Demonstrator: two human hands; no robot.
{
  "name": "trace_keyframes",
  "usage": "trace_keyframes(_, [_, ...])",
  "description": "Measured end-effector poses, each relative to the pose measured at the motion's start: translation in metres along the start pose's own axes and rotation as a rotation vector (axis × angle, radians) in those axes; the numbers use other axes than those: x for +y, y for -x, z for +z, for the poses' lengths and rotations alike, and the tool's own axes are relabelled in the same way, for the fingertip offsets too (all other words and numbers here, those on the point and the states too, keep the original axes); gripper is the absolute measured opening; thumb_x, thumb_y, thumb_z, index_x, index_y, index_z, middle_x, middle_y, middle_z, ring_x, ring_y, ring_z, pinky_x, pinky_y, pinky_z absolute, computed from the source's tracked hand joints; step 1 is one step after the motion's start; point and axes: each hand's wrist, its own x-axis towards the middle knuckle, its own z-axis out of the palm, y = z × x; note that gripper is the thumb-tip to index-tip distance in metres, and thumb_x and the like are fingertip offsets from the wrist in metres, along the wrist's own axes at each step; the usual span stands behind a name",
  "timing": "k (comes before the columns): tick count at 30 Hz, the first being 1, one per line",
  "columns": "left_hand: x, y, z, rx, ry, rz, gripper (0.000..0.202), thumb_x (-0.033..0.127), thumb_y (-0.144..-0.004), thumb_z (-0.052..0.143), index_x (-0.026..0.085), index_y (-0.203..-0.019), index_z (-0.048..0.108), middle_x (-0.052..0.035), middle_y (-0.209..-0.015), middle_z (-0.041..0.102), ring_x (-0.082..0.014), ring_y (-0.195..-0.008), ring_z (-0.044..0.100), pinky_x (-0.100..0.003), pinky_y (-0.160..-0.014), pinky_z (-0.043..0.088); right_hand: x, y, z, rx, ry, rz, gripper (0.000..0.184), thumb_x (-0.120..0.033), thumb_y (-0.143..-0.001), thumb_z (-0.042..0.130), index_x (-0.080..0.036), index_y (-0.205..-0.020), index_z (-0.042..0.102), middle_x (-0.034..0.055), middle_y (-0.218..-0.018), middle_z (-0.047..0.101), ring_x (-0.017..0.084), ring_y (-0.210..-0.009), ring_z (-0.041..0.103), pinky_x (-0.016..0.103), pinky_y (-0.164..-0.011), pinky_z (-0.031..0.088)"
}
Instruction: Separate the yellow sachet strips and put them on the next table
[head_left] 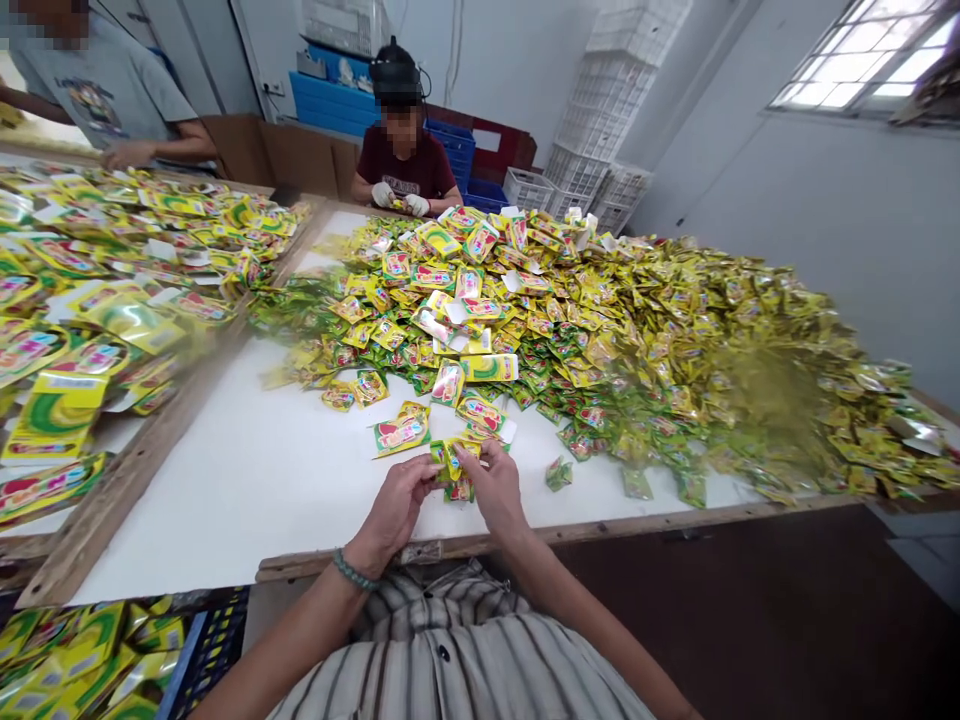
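Note:
Close to the table's front edge, my left hand (400, 503) and my right hand (496, 490) meet around a small yellow-and-green candy packet (452, 460). Fingers of both hands pinch it from either side, and they cover part of it. Just below it, a second small packet (460, 490) shows between the hands; whether it is held or lies on the table, I cannot tell. Beyond my fingers lie a flat printed carton (401, 432) and another carton (480, 410). A lone green packet (559, 474) rests to the right of my right hand.
A large heap of packets (675, 340) mixed with small cartons covers the back and right of the white table (225, 460). A wooden strip (150, 465) divides it from more cartons (60, 415) at left. Two other people work across, one with gloved hands (401, 200). A crate (184, 665) stands lower left.

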Motion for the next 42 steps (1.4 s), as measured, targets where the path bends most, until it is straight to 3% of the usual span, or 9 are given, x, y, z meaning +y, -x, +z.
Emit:
trace_keyframes(4, [0.003, 0.001, 0.003, 0.020, -0.072, -0.034, 0.039, 0.040, -0.061, 0.081, 0.014, -0.087, 0.069, -0.0043, -0.083, 0.072, -0.0153, -0.072, 0.064, -0.026, -0.065, 0.053, 0.002, 0.005, 0.008, 0.128, 0.084, -0.059, 0.027, -0.043, -0.074, 0.064, -0.020, -0.069, 0.051, -0.0017, -0.067, 0.055, 0.013, -0.063, 0.049, 0.026, -0.062, 0.045])
trace_keyframes(10, [0.001, 0.000, -0.005, -0.103, 0.127, -0.119, 0.045, 0.030, -0.058, 0.084, 0.015, -0.097, 0.066, -0.0060, -0.092, 0.072, -0.0165, -0.076, 0.067, -0.027, -0.068, 0.054, -0.007, -0.003, 0.002, -0.162, -0.470, 0.263, 0.038, -0.043, -0.062, 0.077, -0.020, -0.083, 0.054, 0.0005, -0.075, 0.065, 0.015, -0.064, 0.060, 0.028, -0.057, 0.050])
trace_keyframes(14, [-0.002, 0.000, -0.008, -0.084, -0.031, -0.054, 0.048, 0.036, -0.058, 0.083, 0.016, -0.095, 0.060, -0.0036, -0.083, 0.072, -0.0173, -0.073, 0.067, -0.028, -0.066, 0.054, -0.005, 0.001, -0.003, -0.278, -0.262, 0.208, 0.036, -0.041, -0.065, 0.076, -0.018, -0.089, 0.063, 0.0012, -0.076, 0.067, 0.016, -0.067, 0.061, 0.027, -0.060, 0.050])
trace_keyframes(18, [0.009, -0.009, -0.022, -0.056, -0.348, -0.013, 0.050, 0.043, -0.060, 0.080, 0.018, -0.095, 0.053, -0.0042, -0.076, 0.070, -0.0201, -0.070, 0.067, -0.034, -0.069, 0.053, 0.000, 0.000, -0.008, -0.228, -0.011, 0.030, 0.023, -0.041, -0.076, 0.065, -0.018, -0.081, 0.063, 0.0004, -0.072, 0.064, 0.016, -0.065, 0.058, 0.026, -0.059, 0.047])
trace_keyframes(24, [0.049, -0.041, -0.051, 0.150, -1.406, 0.465, 0.066, 0.031, -0.069, 0.073, 0.015, -0.129, 0.049, -0.0194, -0.133, 0.054, -0.0351, -0.124, 0.046, -0.045, -0.100, 0.036, 0.003, -0.025, -0.009, -0.123, 0.205, -0.074, 0.018, -0.034, -0.076, 0.062, -0.018, -0.085, 0.063, 0.0031, -0.077, 0.068, 0.019, -0.072, 0.061, 0.030, -0.067, 0.048])
trace_keyframes(27, [0.054, -0.050, -0.057, 0.030, -1.648, 0.419, 0.073, 0.026, -0.073, 0.067, 0.014, -0.139, 0.041, -0.0164, -0.111, 0.066, -0.0330, -0.109, 0.055, -0.041, -0.090, 0.041, 0.007, -0.024, -0.001, -0.208, 0.292, -0.078, 0.012, -0.030, -0.075, 0.063, -0.019, -0.077, 0.062, 0.0005, -0.067, 0.065, 0.017, -0.065, 0.057, 0.028, -0.062, 0.045])
trace_keyframes(34, [0.045, -0.031, -0.059, 0.348, -0.917, 0.267, 0.075, 0.037, -0.077, 0.064, 0.024, -0.143, 0.032, -0.0046, -0.095, 0.068, -0.0203, -0.076, 0.065, -0.030, -0.067, 0.050, 0.023, -0.002, 0.013, -0.340, -0.243, 0.225, 0.028, -0.042, -0.072, 0.069, -0.018, -0.083, 0.059, -0.0002, -0.070, 0.065, 0.014, -0.060, 0.057, 0.023, -0.053, 0.043])
trace_keyframes(38, [0.037, -0.010, -0.053, 0.227, -0.388, 0.225, 0.083, 0.040, -0.071, 0.071, 0.027, -0.141, 0.028, -0.0055, -0.106, 0.066, -0.0193, -0.083, 0.067, -0.032, -0.070, 0.054, 0.020, -0.005, 0.017, -0.329, -0.368, 0.215, 0.032, -0.043, -0.072, 0.070, -0.019, -0.089, 0.059, 0.0016, -0.079, 0.067, 0.015, -0.068, 0.059, 0.024, -0.059, 0.045])
trace_keyframes(42, [0.053, 0.006, -0.057, 0.256, -0.637, 0.305, 0.078, 0.046, -0.067, 0.073, 0.023, -0.133, 0.040, -0.0054, -0.100, 0.067, -0.0218, -0.092, 0.064, -0.036, -0.080, 0.052, 0.009, -0.015, 0.003, -0.366, -0.150, 0.135, 0.029, -0.043, -0.071, 0.071, -0.018, -0.083, 0.060, -0.0004, -0.070, 0.063, 0.014, -0.062, 0.055, 0.023, -0.055, 0.043])
